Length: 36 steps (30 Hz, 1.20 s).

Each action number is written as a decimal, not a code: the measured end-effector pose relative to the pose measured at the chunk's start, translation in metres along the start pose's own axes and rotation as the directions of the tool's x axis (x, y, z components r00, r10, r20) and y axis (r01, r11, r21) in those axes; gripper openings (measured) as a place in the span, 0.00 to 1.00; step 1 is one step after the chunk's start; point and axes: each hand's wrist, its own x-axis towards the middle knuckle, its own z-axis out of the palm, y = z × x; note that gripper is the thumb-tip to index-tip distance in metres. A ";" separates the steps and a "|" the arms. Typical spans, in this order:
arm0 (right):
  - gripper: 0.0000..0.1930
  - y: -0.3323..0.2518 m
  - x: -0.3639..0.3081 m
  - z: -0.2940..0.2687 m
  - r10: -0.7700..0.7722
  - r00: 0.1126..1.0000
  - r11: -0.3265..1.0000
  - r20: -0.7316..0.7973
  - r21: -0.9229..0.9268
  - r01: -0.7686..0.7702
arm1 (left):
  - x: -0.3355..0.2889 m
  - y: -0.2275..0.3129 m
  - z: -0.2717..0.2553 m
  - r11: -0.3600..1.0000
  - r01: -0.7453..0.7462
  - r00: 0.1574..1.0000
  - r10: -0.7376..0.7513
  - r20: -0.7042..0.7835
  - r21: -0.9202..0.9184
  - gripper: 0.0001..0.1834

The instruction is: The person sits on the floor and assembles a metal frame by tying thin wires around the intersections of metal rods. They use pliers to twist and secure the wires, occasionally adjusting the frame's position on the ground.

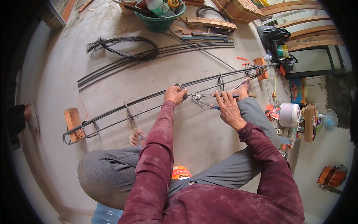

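A long cage of steel reinforcing bars (149, 98) with bent stirrups (129, 111) runs across in front of me, its ends propped on two orange-brown blocks (73, 121). My left hand (174, 94) is closed around a stirrup and the bars near the middle. My right hand (229, 108) holds tying pincers (209, 95) with dark blue grips. Their handles are spread, and the jaws lie beside my left hand. Thin tie wires (200, 103) hang just under the jaws. My fingers partly cover the stirrup and the handles.
Beyond the cage lie loose bars (108, 71) and a coil of tie wire (149, 48). A green tub of tools (158, 24) and planks (210, 23) stand farther back. On the right are a white appliance (289, 115) and a black plastic bag (274, 35). An orange-labelled bucket (181, 172) sits between my legs.
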 end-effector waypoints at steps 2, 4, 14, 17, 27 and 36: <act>0.40 -0.011 0.001 0.001 0.029 1.000 0.999 -0.008 0.029 -0.029 | 0.000 0.001 -0.001 1.000 0.005 1.000 -0.005 -0.010 -0.004 0.19; 0.41 -0.020 -0.003 0.005 0.048 0.999 0.998 -0.020 0.033 -0.047 | -0.001 0.000 -0.001 1.000 -0.002 0.999 0.002 -0.041 -0.006 0.19; 0.36 -0.033 -0.008 0.018 0.116 0.985 0.992 -0.130 0.072 -0.107 | 0.000 -0.001 0.001 1.000 -0.021 0.999 0.022 -0.040 0.011 0.19; 0.39 -0.040 -0.009 0.022 0.133 0.984 0.982 -0.116 0.146 -0.115 | 0.001 0.001 0.000 1.000 0.002 0.999 -0.001 -0.042 0.006 0.20; 0.17 -0.053 -0.008 -0.007 0.204 0.977 0.953 0.066 0.216 -0.213 | -0.003 0.009 -0.003 0.999 0.021 1.000 -0.020 -0.015 0.044 0.19; 0.14 -0.064 -0.015 -0.028 0.154 0.897 0.901 0.415 0.314 -0.300 | -0.010 0.011 0.003 0.999 0.014 0.997 -0.012 -0.074 0.037 0.19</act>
